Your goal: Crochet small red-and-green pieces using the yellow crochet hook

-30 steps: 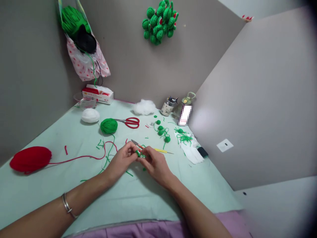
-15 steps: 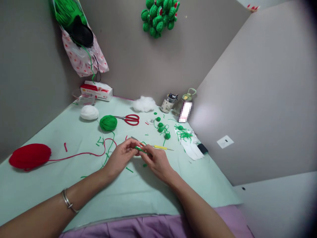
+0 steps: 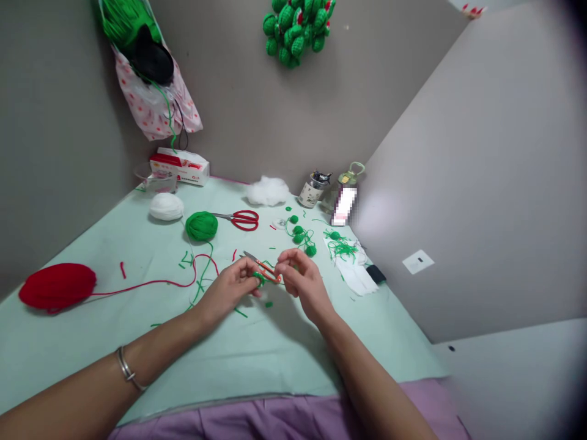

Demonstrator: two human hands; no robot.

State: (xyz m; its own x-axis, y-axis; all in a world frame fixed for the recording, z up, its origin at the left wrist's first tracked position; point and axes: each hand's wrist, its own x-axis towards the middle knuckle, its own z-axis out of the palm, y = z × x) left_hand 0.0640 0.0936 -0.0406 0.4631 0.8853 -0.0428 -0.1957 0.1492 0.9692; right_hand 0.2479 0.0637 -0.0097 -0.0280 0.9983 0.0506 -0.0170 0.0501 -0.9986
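Observation:
My left hand [image 3: 232, 288] pinches a small green crocheted piece [image 3: 259, 278] just above the pale green table [image 3: 137, 342]. My right hand [image 3: 302, 281] hovers just right of it, its fingertips drawn together close to the piece. Whether they grip a strand or a needle is too small to tell. Orange-handled snips [image 3: 265, 269] lie on the table right behind both hands. A green yarn ball [image 3: 201, 226] trails a strand toward my left hand.
A red yarn ball [image 3: 57, 287] lies far left, its strand running to the middle. Red scissors [image 3: 243, 219], white yarn [image 3: 166, 206], stuffing [image 3: 268, 191], small green balls [image 3: 302, 235], a cloth with green scraps [image 3: 351, 263], and jars [image 3: 314, 189] sit at the back.
My right hand has lifted up and to the right, away from the green piece. The snips behind the hands now show more fully. My left hand has barely moved.

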